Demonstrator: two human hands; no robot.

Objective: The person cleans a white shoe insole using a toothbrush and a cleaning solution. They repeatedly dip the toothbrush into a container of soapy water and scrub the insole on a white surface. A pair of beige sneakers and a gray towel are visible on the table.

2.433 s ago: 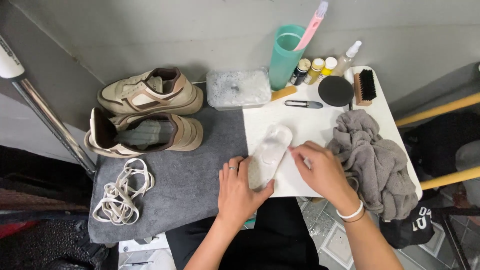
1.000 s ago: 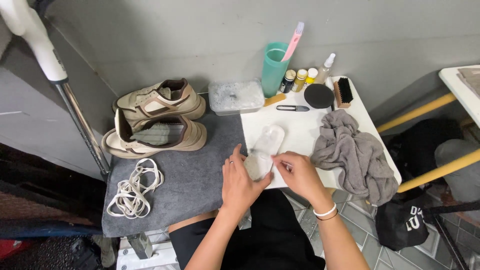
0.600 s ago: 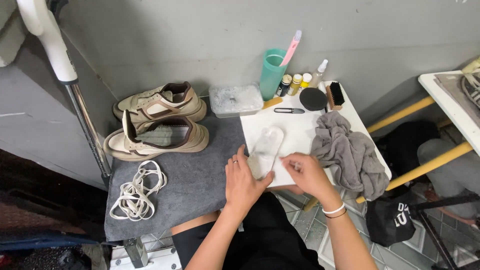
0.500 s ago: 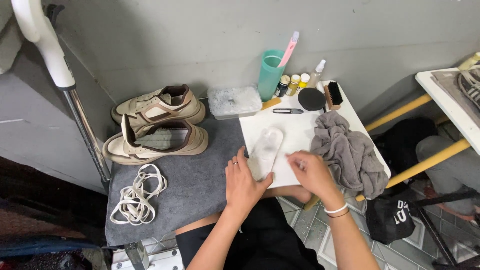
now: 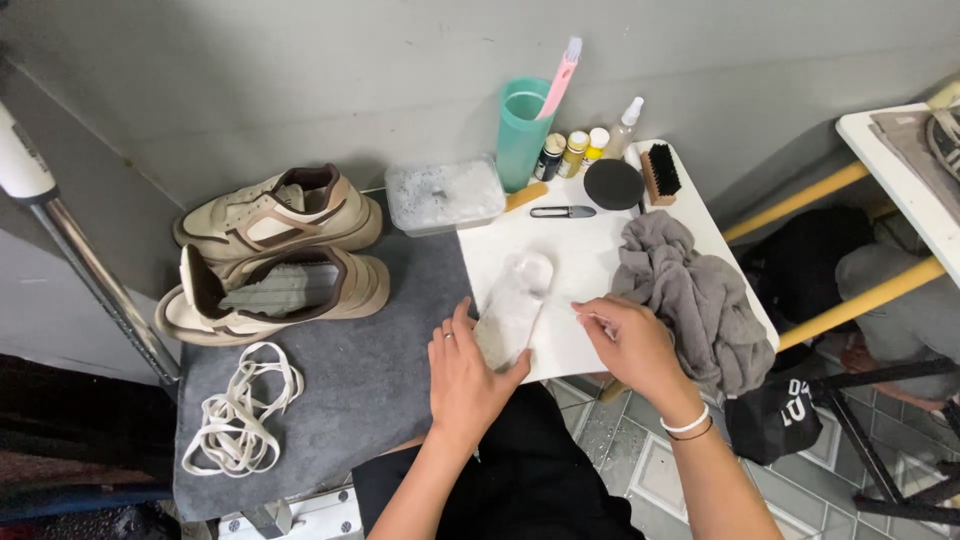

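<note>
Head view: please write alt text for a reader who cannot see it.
A person's left hand presses a pale shoe insole onto a white tabletop, while the right hand rests beside it, fingers pinched. A crumpled grey cloth lies to the right; two beige sneakers and loose laces sit on a grey mat.

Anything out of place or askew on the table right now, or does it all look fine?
Nothing spilled or broken. The front shoe lies tipped on its side, unlaced, laces heaped loose on the grey mat. The grey cloth droops over the table's right edge. The left hand pins an insole.
</note>
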